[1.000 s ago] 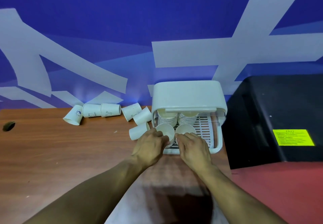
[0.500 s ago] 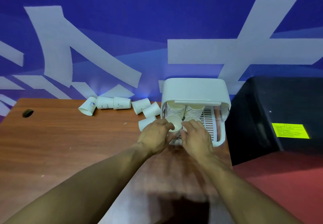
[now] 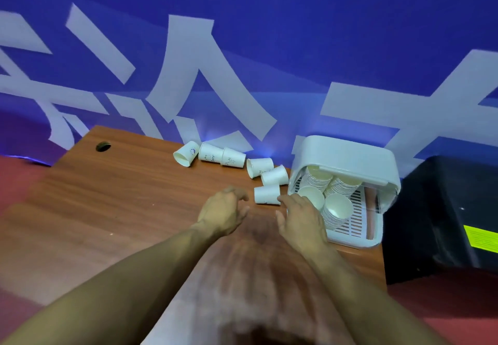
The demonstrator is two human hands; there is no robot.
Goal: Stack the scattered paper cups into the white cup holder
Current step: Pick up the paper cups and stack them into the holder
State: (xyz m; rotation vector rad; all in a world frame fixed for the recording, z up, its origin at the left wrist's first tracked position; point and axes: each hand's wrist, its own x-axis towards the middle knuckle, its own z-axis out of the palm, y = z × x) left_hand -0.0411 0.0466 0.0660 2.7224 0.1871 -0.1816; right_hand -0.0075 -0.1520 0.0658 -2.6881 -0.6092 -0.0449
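- Left hand (image 3: 223, 214): empty, fingers loosely curled, half open, touching nothing.
- Right hand (image 3: 301, 220): empty, fingers loosely spread; fingertip at the rim of the nearest cup (image 3: 266, 194), contact unclear.
- That cup lies on its side between the two hands, just ahead of them.
- Five more cups (image 3: 234, 160) lie on their sides in a ragged row beyond the left hand, on the table (image 3: 121, 196).
- Holder (image 3: 347, 164): white, lid up, just right of the right hand; four stacks inside on a slotted tray.
- Cup print too small to read; yellow label (image 3: 481, 238) far right unreadable.
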